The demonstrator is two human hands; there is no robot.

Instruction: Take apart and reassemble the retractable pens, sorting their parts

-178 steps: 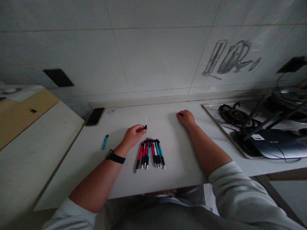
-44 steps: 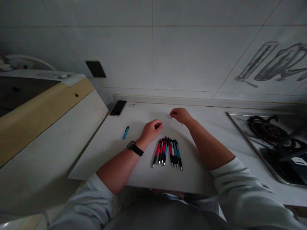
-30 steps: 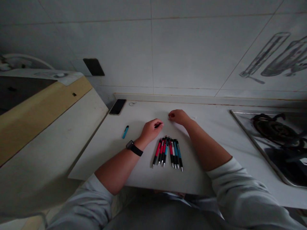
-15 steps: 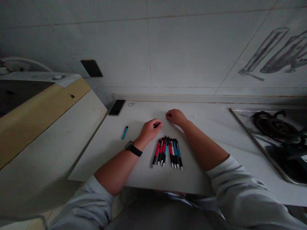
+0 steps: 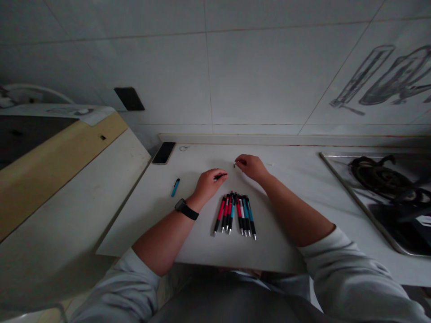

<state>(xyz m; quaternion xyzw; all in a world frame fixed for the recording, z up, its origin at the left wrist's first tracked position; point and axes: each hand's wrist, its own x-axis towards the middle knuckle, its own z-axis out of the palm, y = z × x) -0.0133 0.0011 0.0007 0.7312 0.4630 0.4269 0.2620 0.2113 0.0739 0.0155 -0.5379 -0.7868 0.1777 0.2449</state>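
My left hand, with a black watch at its wrist, is closed on a small black pen part, mostly hidden by the fingers. To its right, my right hand pinches a tiny piece with a dark and pale end, too small to name. Nearer to me than both hands lie several click pens side by side, red, blue and white with black grips, metal tips towards me. A short blue pen barrel with a black end lies apart, left of my left hand.
A phone and a thin ring-like item lie at the counter's back left. A small white bit is beyond my right forearm. On the right sits a gas stove; a pale panel stands at the left.
My right hand has shifted slightly right, and the tiny piece now shows at its fingertips. The left fingers have straightened a little around the black part. The pens have stayed put.
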